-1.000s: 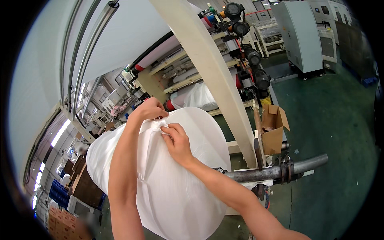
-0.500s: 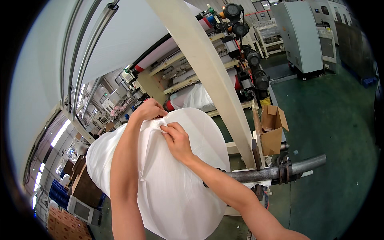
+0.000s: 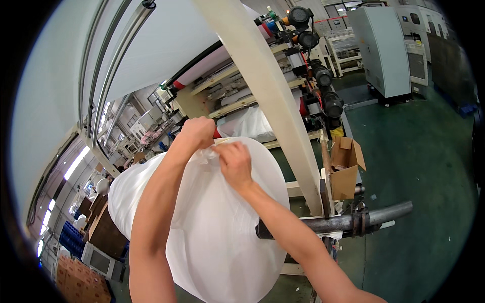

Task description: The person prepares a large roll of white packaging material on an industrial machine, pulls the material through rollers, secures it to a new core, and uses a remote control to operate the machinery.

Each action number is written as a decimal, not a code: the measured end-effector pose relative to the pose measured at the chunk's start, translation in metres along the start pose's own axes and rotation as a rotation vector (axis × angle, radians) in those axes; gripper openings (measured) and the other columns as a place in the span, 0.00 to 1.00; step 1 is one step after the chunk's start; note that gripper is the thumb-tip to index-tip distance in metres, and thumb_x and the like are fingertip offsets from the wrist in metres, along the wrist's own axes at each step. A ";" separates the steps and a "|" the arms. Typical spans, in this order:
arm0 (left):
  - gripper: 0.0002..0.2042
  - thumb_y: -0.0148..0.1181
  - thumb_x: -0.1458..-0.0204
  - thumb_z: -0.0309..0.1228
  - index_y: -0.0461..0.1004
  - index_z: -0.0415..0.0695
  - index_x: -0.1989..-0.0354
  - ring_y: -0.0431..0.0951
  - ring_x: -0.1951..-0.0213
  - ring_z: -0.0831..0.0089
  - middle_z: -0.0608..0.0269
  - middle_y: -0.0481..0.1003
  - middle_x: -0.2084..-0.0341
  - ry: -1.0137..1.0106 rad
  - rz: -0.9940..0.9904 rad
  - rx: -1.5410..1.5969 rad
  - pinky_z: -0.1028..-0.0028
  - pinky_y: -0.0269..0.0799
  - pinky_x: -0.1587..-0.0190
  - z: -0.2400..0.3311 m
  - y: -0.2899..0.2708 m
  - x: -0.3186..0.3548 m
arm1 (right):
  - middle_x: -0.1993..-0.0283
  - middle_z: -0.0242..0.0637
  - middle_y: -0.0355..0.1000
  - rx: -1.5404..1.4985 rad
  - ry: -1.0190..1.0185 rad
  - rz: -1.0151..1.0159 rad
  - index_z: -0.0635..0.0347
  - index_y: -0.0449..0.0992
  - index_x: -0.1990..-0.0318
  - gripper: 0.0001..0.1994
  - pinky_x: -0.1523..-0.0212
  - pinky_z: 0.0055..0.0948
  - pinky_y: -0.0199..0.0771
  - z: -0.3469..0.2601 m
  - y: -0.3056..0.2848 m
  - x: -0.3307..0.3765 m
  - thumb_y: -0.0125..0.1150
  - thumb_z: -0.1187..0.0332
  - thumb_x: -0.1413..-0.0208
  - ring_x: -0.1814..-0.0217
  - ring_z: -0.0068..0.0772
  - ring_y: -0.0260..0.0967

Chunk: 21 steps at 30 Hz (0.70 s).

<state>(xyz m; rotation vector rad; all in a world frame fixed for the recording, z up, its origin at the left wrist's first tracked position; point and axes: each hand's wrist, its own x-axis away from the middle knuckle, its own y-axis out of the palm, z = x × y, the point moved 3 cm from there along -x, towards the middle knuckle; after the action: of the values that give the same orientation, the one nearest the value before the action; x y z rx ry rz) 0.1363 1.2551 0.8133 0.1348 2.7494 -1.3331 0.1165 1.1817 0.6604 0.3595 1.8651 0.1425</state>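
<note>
1. We see the left hand [image 3: 198,132] with its grip clamped on the bunched plastic wrap [image 3: 209,151] at the top of a large white film roll [image 3: 217,237].
2. Just beside that grip, the right hand [image 3: 235,161] pinches the same gathered wrap, fingers closed on it.
3. Below both grips the roll sits on a dark steel shaft [image 3: 348,222].
4. Right of the grips a cream frame beam [image 3: 268,96] slants upward.
5. Farther right, an open cardboard box [image 3: 346,166] stands beyond the beam.
6. Farthest off stands a grey cabinet [image 3: 381,48] on the green floor [image 3: 424,151].

Left hand [image 3: 198,132] fisted, right hand [image 3: 234,162] pinching, arms outstretched.
</note>
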 end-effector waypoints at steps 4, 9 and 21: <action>0.08 0.60 0.55 0.25 0.84 0.38 0.70 0.82 0.60 0.46 0.43 0.82 0.65 -0.034 0.045 0.046 0.55 0.79 0.57 -0.009 0.004 -0.011 | 0.61 0.35 0.78 0.066 0.027 0.070 0.58 0.82 0.64 0.08 0.54 0.41 0.71 0.022 0.009 -0.025 0.63 0.79 0.53 0.58 0.42 0.71; 0.08 0.61 0.56 0.26 0.84 0.38 0.70 0.83 0.62 0.48 0.41 0.81 0.70 -0.031 0.024 0.120 0.58 0.78 0.59 -0.032 0.019 -0.017 | 0.64 0.34 0.77 -0.112 0.241 -0.077 0.56 0.82 0.67 0.08 0.48 0.42 0.67 0.038 0.030 -0.025 0.64 0.78 0.55 0.55 0.42 0.70; 0.11 0.69 0.57 0.34 0.86 0.44 0.67 0.83 0.61 0.52 0.49 0.83 0.67 -0.072 0.015 0.105 0.60 0.80 0.58 -0.019 0.011 -0.010 | 0.42 0.43 0.65 0.002 0.479 -0.519 0.54 0.83 0.54 0.17 0.31 0.52 0.45 0.038 0.031 -0.021 0.51 0.61 0.41 0.35 0.47 0.56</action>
<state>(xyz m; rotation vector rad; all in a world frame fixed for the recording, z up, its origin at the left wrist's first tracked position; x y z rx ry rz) 0.1471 1.2762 0.8179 0.1114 2.6149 -1.4491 0.1640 1.2008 0.6760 -0.1846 2.3671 -0.1407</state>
